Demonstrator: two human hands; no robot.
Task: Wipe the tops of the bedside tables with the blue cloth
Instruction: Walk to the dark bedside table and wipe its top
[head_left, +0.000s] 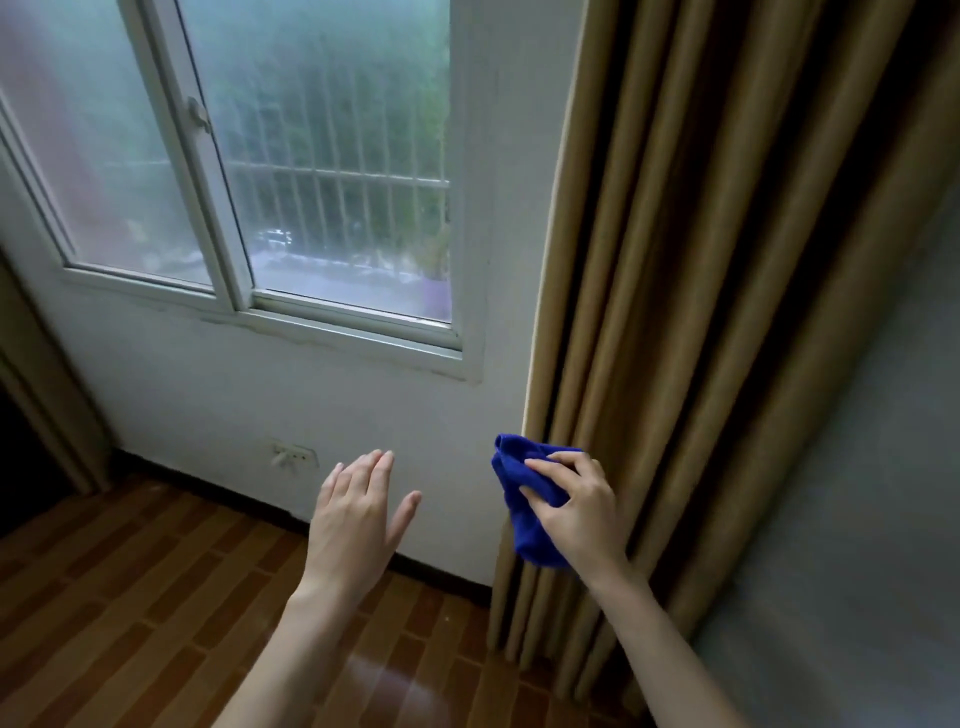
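Head view: right hand (582, 512) at four o'clock, fingers clamped on bunched blue cloth (524, 512), held in air beside tan curtain (701, 291). Left hand (358, 525) at six o'clock, fingers spread, empty, before white wall (291, 395) under window (291, 171).

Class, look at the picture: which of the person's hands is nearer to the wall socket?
Left. The left hand hovers open just right of the socket; the right hand, gripping the cloth, is farther right by the curtain.

Blue cloth (524, 519), tan curtain (701, 260), white wall (260, 395), brown brick-pattern floor (130, 597)
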